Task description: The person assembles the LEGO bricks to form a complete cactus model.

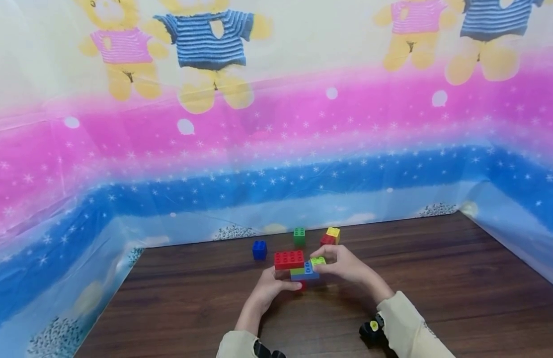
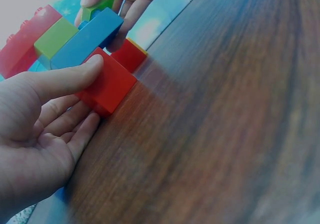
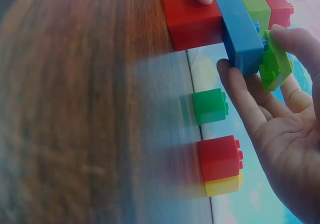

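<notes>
My left hand [image 1: 266, 290] grips the red bottom brick [image 2: 114, 86] of a small stack between thumb and fingers, and this brick stands on the table. Across it lies a long blue brick [image 3: 241, 36] that overhangs to both sides. A light green brick [image 2: 54, 38] and a red eight-stud brick [image 1: 288, 259] are stacked on the blue brick's left end. My right hand [image 1: 348, 266] pinches another light green brick [image 3: 275, 66] at the blue brick's right end. It is tilted against the exposed studs in the right wrist view; whether it is pressed on I cannot tell.
Behind the stack on the wooden table [image 1: 191, 298] stand a dark blue brick [image 1: 259, 250], a green brick [image 1: 299, 236], and a red brick [image 3: 219, 158] beside a yellow brick [image 3: 222, 186]. A printed cloth [image 1: 276, 184] rises along the table's back and sides.
</notes>
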A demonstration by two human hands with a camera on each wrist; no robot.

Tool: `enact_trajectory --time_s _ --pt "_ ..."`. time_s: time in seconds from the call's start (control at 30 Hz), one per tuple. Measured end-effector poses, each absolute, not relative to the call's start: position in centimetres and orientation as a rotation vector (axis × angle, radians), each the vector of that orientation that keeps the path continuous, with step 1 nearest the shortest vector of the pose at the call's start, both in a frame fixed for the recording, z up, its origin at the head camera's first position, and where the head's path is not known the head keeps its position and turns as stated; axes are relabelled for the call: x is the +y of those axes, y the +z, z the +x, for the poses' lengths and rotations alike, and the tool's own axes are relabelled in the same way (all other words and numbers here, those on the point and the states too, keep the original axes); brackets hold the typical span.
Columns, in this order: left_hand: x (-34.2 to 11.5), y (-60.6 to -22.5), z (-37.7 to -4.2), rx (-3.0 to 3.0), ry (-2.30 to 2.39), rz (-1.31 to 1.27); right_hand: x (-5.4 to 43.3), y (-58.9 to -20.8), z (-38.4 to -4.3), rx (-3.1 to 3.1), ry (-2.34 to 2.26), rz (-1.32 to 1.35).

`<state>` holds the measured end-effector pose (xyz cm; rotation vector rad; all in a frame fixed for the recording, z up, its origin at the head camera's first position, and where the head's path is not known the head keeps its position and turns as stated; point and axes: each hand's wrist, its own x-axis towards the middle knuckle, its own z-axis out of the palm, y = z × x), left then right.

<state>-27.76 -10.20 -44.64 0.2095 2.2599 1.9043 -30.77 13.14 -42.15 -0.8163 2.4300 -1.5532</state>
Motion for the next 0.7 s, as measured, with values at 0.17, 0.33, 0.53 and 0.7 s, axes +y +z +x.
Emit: enact_trajectory --time_s 0.17,0.33,0.53,0.7 --pt "-10.17 -44.59 -27.76 2.262 1.903 0.214 13.13 -42.13 -30.81 2.417 -1.569 -0.798" --pt "-10.18 -44.49 -27.68 2.266 1.901 0.215 13.08 -42.07 -30.82 2.423 -1.563 -0.788" --pt "-10.18 -44.53 -27.62 2.248 1.916 0.209 12.94 -42.0 -30.78 2.422 -1.547 -0.779" --pt "-10.18 -44.55 -27.64 2.243 1.921 0.222 12.94 -42.24 -30.84 2.402 -1.548 -0.791"
